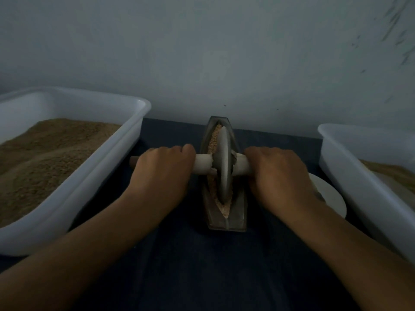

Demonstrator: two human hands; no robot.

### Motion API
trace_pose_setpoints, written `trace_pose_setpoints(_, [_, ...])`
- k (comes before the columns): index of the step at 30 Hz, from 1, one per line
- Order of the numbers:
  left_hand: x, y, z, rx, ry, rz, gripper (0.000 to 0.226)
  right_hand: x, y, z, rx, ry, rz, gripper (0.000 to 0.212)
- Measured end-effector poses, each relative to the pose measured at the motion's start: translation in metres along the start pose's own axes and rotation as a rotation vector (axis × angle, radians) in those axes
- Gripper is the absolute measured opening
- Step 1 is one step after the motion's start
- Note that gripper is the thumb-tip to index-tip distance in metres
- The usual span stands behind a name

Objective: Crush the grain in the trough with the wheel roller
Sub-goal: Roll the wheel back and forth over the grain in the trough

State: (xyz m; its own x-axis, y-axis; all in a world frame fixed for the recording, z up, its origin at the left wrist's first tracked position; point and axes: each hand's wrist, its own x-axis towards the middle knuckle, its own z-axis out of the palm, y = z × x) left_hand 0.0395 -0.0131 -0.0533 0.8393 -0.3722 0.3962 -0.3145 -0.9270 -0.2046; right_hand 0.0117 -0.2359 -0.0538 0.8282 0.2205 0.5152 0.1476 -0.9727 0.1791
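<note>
From my feed this looks like a small manual grinding or herb-preparation workroom, not a home kitchen. I see a boat-shaped trough (226, 198) with a wheel roller (222, 167) on a dark cloth-covered table (202, 265), flanked by two big white plastic tubs (125, 140) of brownish ground material, against a bare, scuffed pale wall (224, 52)
</note>
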Motion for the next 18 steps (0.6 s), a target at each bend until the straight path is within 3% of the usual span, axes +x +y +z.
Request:
trace_pose_setpoints(9, [0.060,-0.001,0.023,-0.003,-0.080,-0.006,0.028,0.047,0.018,0.033,-0.125,-0.103,0.050,0.021])
trace_pose_setpoints(18, [0.109,-0.002,0.032,-0.001,-0.022,-0.035,0.026,0.110,0.043,0.056,0.026,-0.484,0.188,0.035])
